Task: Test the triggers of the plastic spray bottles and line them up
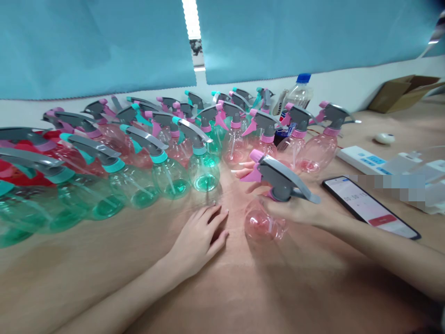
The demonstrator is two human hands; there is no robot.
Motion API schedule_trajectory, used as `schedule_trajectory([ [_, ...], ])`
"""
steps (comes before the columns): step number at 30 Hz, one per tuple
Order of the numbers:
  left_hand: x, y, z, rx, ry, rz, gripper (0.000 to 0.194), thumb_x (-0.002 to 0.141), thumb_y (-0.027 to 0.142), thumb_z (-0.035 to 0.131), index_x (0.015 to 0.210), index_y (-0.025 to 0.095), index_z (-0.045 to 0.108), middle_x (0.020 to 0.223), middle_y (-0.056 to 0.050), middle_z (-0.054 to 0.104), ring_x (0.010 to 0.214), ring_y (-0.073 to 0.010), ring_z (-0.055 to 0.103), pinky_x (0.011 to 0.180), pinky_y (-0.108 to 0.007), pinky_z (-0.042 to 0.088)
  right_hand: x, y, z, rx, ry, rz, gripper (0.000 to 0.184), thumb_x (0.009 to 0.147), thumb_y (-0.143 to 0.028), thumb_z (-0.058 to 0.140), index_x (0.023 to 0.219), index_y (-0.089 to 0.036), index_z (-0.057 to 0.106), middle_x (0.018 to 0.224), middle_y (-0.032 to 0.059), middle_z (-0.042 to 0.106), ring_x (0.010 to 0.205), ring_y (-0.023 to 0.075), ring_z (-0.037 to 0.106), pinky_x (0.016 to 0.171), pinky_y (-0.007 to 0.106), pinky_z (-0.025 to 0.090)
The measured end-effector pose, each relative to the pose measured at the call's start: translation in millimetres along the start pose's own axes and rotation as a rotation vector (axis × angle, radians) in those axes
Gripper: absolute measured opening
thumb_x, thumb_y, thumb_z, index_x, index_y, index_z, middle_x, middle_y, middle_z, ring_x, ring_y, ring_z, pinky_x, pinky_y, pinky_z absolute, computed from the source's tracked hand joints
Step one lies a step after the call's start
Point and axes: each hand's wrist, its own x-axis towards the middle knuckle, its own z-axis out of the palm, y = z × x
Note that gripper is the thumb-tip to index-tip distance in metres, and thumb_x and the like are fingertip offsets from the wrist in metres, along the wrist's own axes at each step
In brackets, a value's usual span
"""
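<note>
We hold one pink bottle [260, 225] by its neck in our right hand [295, 208], in front of other pink bottles [318, 148]. Our left hand [198, 239] rests on the table [278, 297], fingers loosely spread, near the green bottles [204, 178].

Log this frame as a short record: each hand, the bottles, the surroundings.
left hand: palm down on the table, holding nothing
right hand: around the neck of a pink spray bottle
green spray bottles: row at front left
other pink spray bottles: several beyond the right hand
phone: face up at right, screen lit
backdrop: blue covering
</note>
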Motion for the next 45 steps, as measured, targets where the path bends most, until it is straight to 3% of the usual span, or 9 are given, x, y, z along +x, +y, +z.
schedule_trajectory([
  [6, 0.0, -0.1, 0.2, 0.001, 0.003, 0.000, 0.038, 0.095, 0.030, 0.047, 0.128, 0.013, 0.055, 0.133, -0.017, 0.054, 0.122, -0.0321, 0.050, 0.098, -0.052, 0.045, 0.7, -3.2, -1.2, -0.028, -0.048, -0.036, 0.057, 0.069, -0.002, 0.052, 0.119, -0.030, 0.058, 0.118, 0.0003, 0.065, 0.075, 0.0111, 0.068, 0.067, 0.024, 0.058],
  [12, -0.2, -0.5, 1.5, 0.009, -0.004, 0.005, 0.037, 0.095, 0.030, 0.048, 0.127, 0.013, 0.056, 0.133, -0.017, 0.054, 0.122, -0.0321, 0.049, 0.098, -0.051, 0.044, 0.6, -2.6, -0.8, -0.006, -0.014, -0.045, 0.059, 0.069, -0.002, 0.051, 0.119, -0.032, 0.057, 0.110, 0.0001, 0.067, 0.082, 0.0141, 0.068, 0.066, 0.025, 0.058],
  [21, -0.3, -0.9, 1.6, 0.007, -0.007, 0.008, 0.038, 0.095, 0.030, 0.047, 0.128, 0.012, 0.055, 0.134, -0.017, 0.054, 0.123, -0.0318, 0.049, 0.100, -0.050, 0.043, -0.2, -5.2, -4.5, -0.041, -0.080, 0.048, 0.048, 0.066, -0.003, 0.049, 0.104, -0.029, 0.061, 0.069, -0.0055, 0.063, 0.064, 0.0125, 0.067, 0.054, 0.022, 0.052],
  [25, 0.1, -0.5, 1.5, 0.002, 0.004, 0.007, 0.038, 0.095, 0.030, 0.048, 0.127, 0.012, 0.056, 0.133, -0.017, 0.054, 0.123, -0.0321, 0.049, 0.099, -0.051, 0.043, -0.7, -8.7, -5.2, -0.012, -0.053, 0.086, 0.043, 0.063, -0.004, 0.048, 0.099, -0.026, 0.057, 0.084, -0.0024, 0.065, 0.063, 0.0116, 0.067, 0.048, 0.020, 0.049],
  [28, 0.0, -1.1, 1.7, -0.001, 0.007, 0.009, 0.038, 0.095, 0.030, 0.048, 0.127, 0.012, 0.056, 0.133, -0.017, 0.054, 0.122, -0.0323, 0.050, 0.099, -0.051, 0.044, -0.6, -9.2, -5.3, 0.027, -0.048, 0.051, 0.037, 0.062, -0.007, 0.049, 0.095, -0.024, 0.055, 0.096, 0.0001, 0.064, 0.072, 0.0138, 0.069, 0.055, 0.022, 0.054],
  [31, -0.3, -1.6, 1.8, 0.000, 0.006, 0.011, 0.038, 0.095, 0.029, 0.048, 0.128, 0.012, 0.055, 0.132, -0.017, 0.054, 0.121, -0.0322, 0.050, 0.098, -0.051, 0.044, -0.3, -8.1, -5.8, 0.021, -0.041, 0.025, 0.028, 0.062, -0.009, 0.049, 0.086, -0.023, 0.053, 0.087, -0.0007, 0.063, 0.074, 0.0151, 0.069, 0.059, 0.024, 0.055],
  [37, 0.0, -1.4, 1.1, -0.005, 0.001, 0.009, 0.037, 0.095, 0.029, 0.048, 0.127, 0.012, 0.056, 0.131, -0.017, 0.055, 0.120, -0.0322, 0.051, 0.098, -0.051, 0.044, -0.1, -7.0, -6.2, -0.073, -0.018, -0.003, 0.011, 0.065, -0.016, 0.049, 0.073, -0.023, 0.048, 0.070, -0.0024, 0.058, 0.057, 0.0127, 0.059, 0.044, 0.024, 0.044],
  [40, 0.3, -1.3, 1.1, -0.005, 0.000, 0.009, 0.038, 0.095, 0.029, 0.048, 0.128, 0.012, 0.056, 0.132, -0.017, 0.054, 0.121, -0.0322, 0.050, 0.099, -0.052, 0.043, 0.0, -7.9, -5.6, -0.058, -0.008, 0.029, 0.021, 0.063, -0.012, 0.049, 0.080, -0.024, 0.052, 0.077, -0.0011, 0.064, 0.065, 0.0148, 0.064, 0.050, 0.024, 0.049],
  [45, -0.5, -1.0, 1.2, 0.004, -0.001, 0.012, 0.038, 0.096, 0.030, 0.047, 0.128, 0.011, 0.055, 0.133, -0.017, 0.054, 0.121, -0.0318, 0.049, 0.099, -0.051, 0.043, -0.2, -9.2, -4.0, 0.009, -0.038, 0.062, 0.050, 0.064, -0.005, 0.047, 0.108, -0.028, 0.056, 0.110, -0.0002, 0.065, 0.078, 0.0130, 0.068, 0.064, 0.024, 0.056],
])
